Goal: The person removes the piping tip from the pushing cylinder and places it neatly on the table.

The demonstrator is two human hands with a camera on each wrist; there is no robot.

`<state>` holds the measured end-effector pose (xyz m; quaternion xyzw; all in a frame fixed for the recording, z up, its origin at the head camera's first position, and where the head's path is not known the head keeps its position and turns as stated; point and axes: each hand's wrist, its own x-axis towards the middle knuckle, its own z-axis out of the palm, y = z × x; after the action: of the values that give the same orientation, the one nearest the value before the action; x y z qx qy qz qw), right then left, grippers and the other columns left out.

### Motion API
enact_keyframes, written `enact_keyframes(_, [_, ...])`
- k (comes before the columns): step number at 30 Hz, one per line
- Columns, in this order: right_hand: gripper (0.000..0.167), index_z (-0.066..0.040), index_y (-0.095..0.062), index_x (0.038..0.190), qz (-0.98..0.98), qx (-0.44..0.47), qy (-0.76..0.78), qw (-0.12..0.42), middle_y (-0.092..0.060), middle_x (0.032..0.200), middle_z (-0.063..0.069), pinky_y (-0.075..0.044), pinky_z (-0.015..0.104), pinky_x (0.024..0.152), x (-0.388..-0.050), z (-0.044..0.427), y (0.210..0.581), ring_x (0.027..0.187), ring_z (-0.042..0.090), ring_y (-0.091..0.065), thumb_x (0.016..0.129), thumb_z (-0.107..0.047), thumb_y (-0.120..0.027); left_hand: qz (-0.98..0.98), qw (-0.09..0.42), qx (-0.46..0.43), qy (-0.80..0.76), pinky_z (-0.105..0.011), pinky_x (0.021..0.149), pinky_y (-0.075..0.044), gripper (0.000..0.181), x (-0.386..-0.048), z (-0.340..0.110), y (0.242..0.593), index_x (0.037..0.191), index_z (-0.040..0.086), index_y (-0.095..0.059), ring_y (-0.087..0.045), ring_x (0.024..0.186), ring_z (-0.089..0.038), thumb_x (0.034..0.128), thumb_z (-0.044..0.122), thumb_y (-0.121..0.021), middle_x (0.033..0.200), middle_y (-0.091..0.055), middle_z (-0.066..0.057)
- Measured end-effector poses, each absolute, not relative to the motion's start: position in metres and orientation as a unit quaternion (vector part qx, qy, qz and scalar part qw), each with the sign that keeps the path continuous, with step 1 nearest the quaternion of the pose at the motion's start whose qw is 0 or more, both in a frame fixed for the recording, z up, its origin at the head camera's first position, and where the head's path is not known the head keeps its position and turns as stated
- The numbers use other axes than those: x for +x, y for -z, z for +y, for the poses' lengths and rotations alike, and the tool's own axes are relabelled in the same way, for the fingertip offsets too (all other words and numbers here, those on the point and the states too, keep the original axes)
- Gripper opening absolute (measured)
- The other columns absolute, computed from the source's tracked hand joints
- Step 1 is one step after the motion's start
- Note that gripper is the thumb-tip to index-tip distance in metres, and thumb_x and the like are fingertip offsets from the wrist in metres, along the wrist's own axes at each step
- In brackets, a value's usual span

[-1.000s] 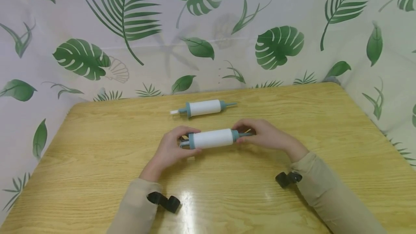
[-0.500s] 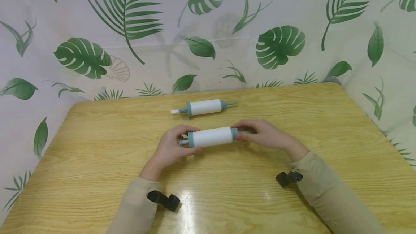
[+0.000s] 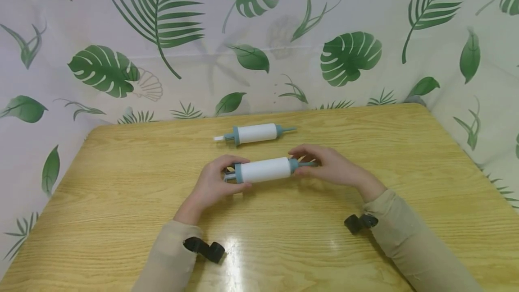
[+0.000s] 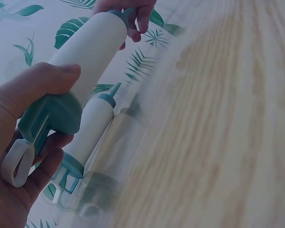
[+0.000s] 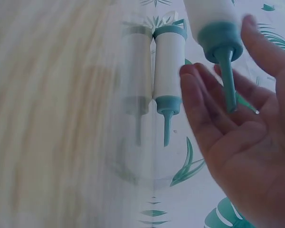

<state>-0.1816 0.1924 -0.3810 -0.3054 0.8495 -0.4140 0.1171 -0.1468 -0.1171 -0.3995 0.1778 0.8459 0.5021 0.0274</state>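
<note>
A syringe-like white tube with teal end caps is held a little above the table, nearly level. My left hand grips its handle end, thumb across the white body in the left wrist view; a pale loop sticks out near the fingers. At the other end, my right hand is spread around the thin teal nozzle. In the right wrist view its thumb and fingers stand apart from the nozzle. A second matching tube lies behind on the table, its nozzle pointing right.
The wood-grain table has a glossy surface that mirrors the second tube. A leaf-print cloth hangs along its back and sides. Black wrist cameras sit on both sleeves.
My right fingers closed around the nozzle end half a second ago and are now spread again, showing the nozzle. The held tube has risen slightly; my left hand keeps its grip.
</note>
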Motion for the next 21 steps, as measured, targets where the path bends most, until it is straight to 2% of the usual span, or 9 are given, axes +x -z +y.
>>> enact_keyframes(5, [0.031, -0.011, -0.062, 0.121, 0.859, -0.298, 0.397, 0.124, -0.063, 0.115, 0.003, -0.049, 0.037, 0.086, -0.1813, 0.1933, 0.3822, 0.103, 0.018, -0.059, 0.095, -0.028, -0.061, 0.847, 0.023, 0.181, -0.5, -0.037, 0.081, -0.047, 0.047, -0.1465, -0.1167, 0.3997, 0.115, 0.02, -0.068, -0.055, 0.102, -0.016, 0.0718, 0.022, -0.086, 0.118, -0.062, 0.006])
enact_keyframes(11, [0.027, -0.012, -0.063, 0.114, 0.848, -0.315, 0.412, 0.108, -0.064, 0.109, 0.001, -0.051, 0.035, 0.084, -0.1816, 0.1931, 0.383, 0.1, 0.017, -0.06, 0.089, -0.022, -0.069, 0.848, 0.02, 0.185, -0.497, -0.036, 0.081, -0.047, 0.046, -0.1458, -0.1157, 0.4015, 0.115, 0.019, -0.067, -0.055, 0.101, -0.015, 0.0723, 0.021, -0.085, 0.117, -0.062, 0.006])
enact_keyframes(17, [0.032, -0.011, -0.063, 0.111, 0.839, -0.322, 0.428, 0.1, -0.063, 0.109, 0.001, -0.052, 0.033, 0.083, -0.1811, 0.1932, 0.3822, 0.099, 0.017, -0.06, 0.083, -0.018, -0.076, 0.849, 0.017, 0.185, -0.494, -0.036, 0.08, -0.047, 0.047, -0.1439, -0.1148, 0.4016, 0.115, 0.02, -0.067, -0.055, 0.1, -0.015, 0.0723, 0.022, -0.085, 0.117, -0.062, 0.006])
enact_keyframes(21, [0.04, -0.007, -0.059, 0.119, 0.837, -0.308, 0.436, 0.12, -0.061, 0.116, 0.005, -0.051, 0.037, 0.086, -0.1804, 0.1942, 0.3818, 0.104, 0.021, -0.059, 0.084, -0.019, -0.075, 0.85, 0.017, 0.184, -0.493, -0.036, 0.08, -0.047, 0.047, -0.1431, -0.114, 0.4021, 0.115, 0.02, -0.067, -0.055, 0.1, -0.015, 0.0724, 0.022, -0.085, 0.117, -0.062, 0.006])
